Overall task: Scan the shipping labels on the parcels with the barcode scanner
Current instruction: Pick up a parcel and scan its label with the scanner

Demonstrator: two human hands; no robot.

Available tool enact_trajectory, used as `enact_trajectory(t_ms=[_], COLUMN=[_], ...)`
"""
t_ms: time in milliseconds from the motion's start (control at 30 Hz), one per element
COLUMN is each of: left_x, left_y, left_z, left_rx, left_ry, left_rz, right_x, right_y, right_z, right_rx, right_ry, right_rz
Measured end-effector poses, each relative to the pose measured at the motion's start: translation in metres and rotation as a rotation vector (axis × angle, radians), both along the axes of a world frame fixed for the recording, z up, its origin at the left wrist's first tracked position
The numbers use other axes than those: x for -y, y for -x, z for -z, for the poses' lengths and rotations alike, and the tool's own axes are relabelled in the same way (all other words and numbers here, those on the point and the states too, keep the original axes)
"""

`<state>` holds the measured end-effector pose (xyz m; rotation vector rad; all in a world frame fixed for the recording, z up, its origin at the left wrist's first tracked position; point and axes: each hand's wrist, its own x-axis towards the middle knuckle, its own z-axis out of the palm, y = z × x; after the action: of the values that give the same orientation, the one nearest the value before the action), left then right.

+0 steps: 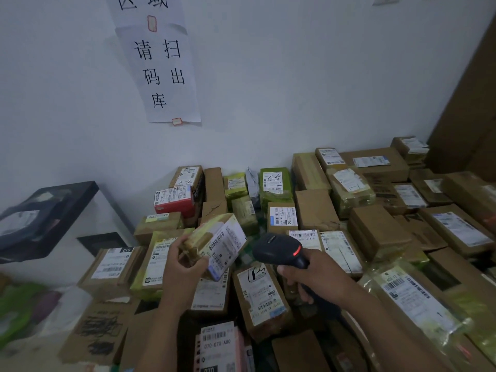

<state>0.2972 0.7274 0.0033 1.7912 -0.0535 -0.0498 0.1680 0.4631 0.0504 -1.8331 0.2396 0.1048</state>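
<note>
Parcel pile (316, 216): left hand (182, 267) lifts parcel (214, 242) (label scannerward); right hand (314, 275) grips scanner (279, 251).

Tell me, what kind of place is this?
Probably a parcel depot or pickup point. Labelled boxes lie piled against the wall, the right hand holds a barcode scanner beside a small parcel in the left hand, and a paper notice hangs above.

Scanner handle (312, 289) buried in right hand (319, 275). Held parcel's label (225, 247) print too blurred to read. Wall notice (158, 57) cut off at top edge.
</note>
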Motion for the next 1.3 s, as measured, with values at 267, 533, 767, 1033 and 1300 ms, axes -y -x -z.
enact_trajectory(t_ms=[267, 533, 767, 1033, 1300], left_x=[-0.004, 0.001, 0.027, 0.074, 0.121], left_y=[0.001, 0.006, 0.009, 0.012, -0.012], left_z=[0.007, 0.005, 0.005, 0.004, -0.007], left_rx=[0.002, -0.004, 0.050, -0.005, 0.009], left_ry=[0.001, -0.025, 0.001, 0.012, -0.258], left_rz=[0.055, 0.068, 0.032, -0.088, -0.150], right_x=[0.001, -0.001, 0.007, 0.050, 0.063], right_y=[0.003, 0.005, 0.010, 0.015, -0.025], right_z=[-0.004, -0.008, -0.008, -0.010, 0.000], right_rx=[-0.011, -0.023, 0.036, 0.088, -0.054], right_ry=[0.036, 0.040, -0.063, -0.264, -0.432], right_rz=[-0.025, -0.040, 0.085, 0.341, 0.379])
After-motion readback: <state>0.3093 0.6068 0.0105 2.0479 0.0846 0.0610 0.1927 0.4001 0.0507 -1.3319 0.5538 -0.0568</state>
